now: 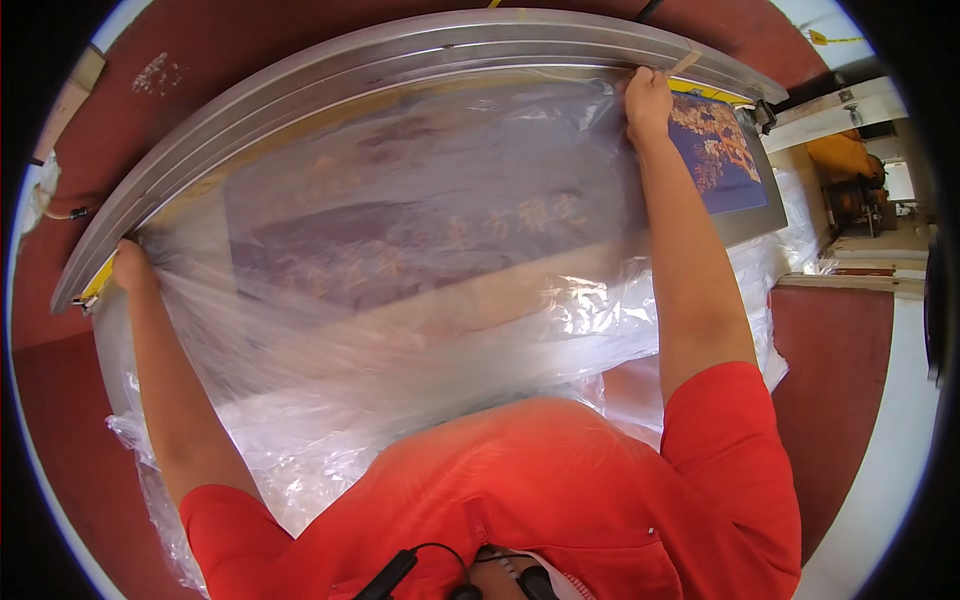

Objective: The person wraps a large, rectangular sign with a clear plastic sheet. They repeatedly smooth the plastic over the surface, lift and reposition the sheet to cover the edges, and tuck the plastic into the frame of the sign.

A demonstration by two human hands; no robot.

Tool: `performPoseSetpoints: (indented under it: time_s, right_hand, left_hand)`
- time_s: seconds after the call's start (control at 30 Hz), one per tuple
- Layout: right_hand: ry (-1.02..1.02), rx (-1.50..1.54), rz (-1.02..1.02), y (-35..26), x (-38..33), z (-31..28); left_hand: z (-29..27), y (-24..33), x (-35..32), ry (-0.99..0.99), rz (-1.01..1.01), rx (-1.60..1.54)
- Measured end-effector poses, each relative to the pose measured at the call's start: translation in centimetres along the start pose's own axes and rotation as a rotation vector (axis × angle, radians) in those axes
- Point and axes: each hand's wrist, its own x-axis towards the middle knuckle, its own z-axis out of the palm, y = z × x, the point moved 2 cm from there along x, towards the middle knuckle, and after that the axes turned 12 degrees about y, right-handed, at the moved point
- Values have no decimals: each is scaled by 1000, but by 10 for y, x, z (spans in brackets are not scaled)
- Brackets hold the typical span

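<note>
A large clear plastic sheet (400, 330) stretches between my two arms over a dark blue panel (720, 150) with a gold flower pattern, bare only at its right end. At the far left my left hand (130, 266) is closed on the sheet's edge, close to the long grey metal bar (440, 50). My right hand (648, 98) is closed on the sheet's far edge, near the right part of the bar. A thin tan strip (684, 64) sticks out beside its fingertips; whether the fingers hold it is unclear. Gold characters show faintly through the plastic.
Loose crumpled plastic (300, 450) hangs over the near edge, against my red shirt. The curved-looking bar closes off the far side, with a yellow strip (710, 90) along it. A dark clamp-like fitting (765, 117) sits at its right end. Reddish floor (835, 370) surrounds the work surface.
</note>
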Motion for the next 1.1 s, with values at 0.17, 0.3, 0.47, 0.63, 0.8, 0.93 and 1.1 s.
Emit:
performPoseSetpoints:
  time_s: [0.17, 0.3, 0.47, 0.63, 0.8, 0.93, 1.1]
  right_hand:
    - [-376, -267, 6, -39, -16, -6]
    - [-624, 289, 581, -24, -13, -14]
    - [-647, 326, 92, -32, 3, -15]
    - [-483, -101, -276, -42, 28, -52]
    - [-342, -98, -625, -120, -61, -98]
    - [-1458, 288, -464, -141, -280, -147]
    - [-1845, -276, -843, -38, -322, -182]
  left_hand:
    - [-35, 8, -34, -271, -347, -710]
    - [-76, 21, -49, -540, -315, -1021]
    - [-149, 10, -73, -773, -224, -638]
    - [-188, -60, -88, -866, -27, -503]
    - [-234, -113, -104, -870, -9, -440]
    - [-240, -118, -117, -729, -91, -555]
    - [-265, -86, -95, -454, 149, -487]
